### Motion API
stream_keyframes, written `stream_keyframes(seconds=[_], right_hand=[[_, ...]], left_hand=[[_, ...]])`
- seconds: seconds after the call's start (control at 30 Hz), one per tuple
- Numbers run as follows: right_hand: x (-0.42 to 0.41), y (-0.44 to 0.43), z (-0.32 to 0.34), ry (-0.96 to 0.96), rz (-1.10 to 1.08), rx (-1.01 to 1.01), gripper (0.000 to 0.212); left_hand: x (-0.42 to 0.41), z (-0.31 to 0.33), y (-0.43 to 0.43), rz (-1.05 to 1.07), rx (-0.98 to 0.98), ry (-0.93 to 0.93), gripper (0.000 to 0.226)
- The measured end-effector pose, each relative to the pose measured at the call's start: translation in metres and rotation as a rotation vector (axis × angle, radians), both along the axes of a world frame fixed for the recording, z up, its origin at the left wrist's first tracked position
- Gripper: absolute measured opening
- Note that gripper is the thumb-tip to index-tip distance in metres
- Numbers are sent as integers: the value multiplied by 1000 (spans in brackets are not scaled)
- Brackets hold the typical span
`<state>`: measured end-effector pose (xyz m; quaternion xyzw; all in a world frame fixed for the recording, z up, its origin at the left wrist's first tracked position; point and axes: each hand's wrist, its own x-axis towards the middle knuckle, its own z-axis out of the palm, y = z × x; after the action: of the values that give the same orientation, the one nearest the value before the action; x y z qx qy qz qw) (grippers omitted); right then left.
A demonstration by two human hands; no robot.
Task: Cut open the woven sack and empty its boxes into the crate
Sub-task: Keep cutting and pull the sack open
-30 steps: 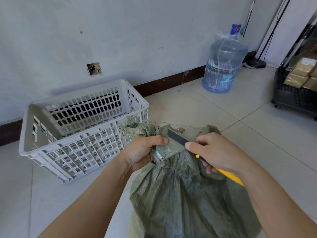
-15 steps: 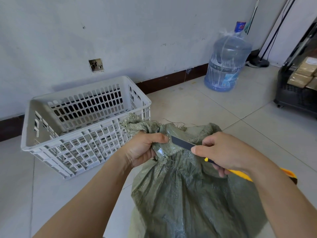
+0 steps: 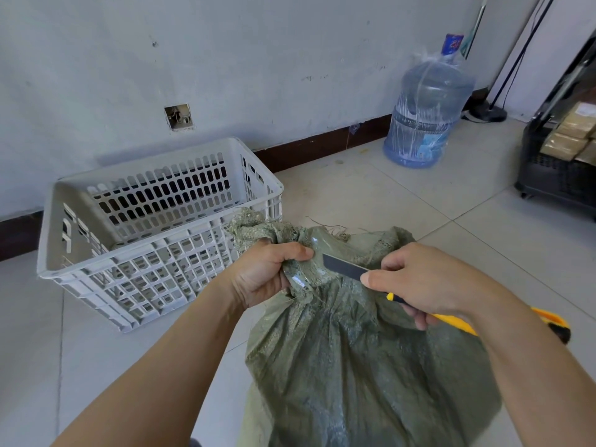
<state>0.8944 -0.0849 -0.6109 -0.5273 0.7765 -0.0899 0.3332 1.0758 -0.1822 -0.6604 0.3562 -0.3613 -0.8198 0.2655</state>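
A grey-green woven sack [image 3: 348, 359] stands on the tiled floor in front of me, its neck bunched and wrapped with clear tape. My left hand [image 3: 266, 274] grips that bunched neck from the left. My right hand [image 3: 422, 282] holds a yellow utility knife [image 3: 345, 267], whose dark blade lies against the taped neck just right of my left thumb. A white slotted plastic crate [image 3: 161, 227] sits on the floor to the left of the sack, with nothing visible inside. The sack's contents are hidden.
A large blue water jug [image 3: 425, 104] stands by the wall at the back right. A black wheeled rack [image 3: 561, 162] with tan boxes is at the right edge. A lamp stand base [image 3: 487, 112] sits in the far corner.
The view has shifted slightly, and the knife's yellow handle end now shows beyond my right wrist. The blade stays at the taped neck; my left hand's grip is unchanged.
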Motion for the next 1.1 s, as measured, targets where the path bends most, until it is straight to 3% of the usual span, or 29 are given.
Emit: stream_keyframes(seconds=[0.47,0.8,0.9,1.0,1.1], right_hand=[[6,0,-5,-77,-48,-71,39],[34,-5,-33,-584,-392,-245,36],[38,-4,-39,-743,-492,-203,37],[30,-10,-43,-921,-656,-142,36],[-1,-20,-38,-663,-774,-395,35]], left_hand=[[1,0,0,14,-1,9,17],[-5,-1,-2,81,17,19,16],[-9,-2,-6,100,6,-41,17],[-5,-10,-1,-58,-137,-237,9],[-16,-22,30,-320,-226,-400,21]])
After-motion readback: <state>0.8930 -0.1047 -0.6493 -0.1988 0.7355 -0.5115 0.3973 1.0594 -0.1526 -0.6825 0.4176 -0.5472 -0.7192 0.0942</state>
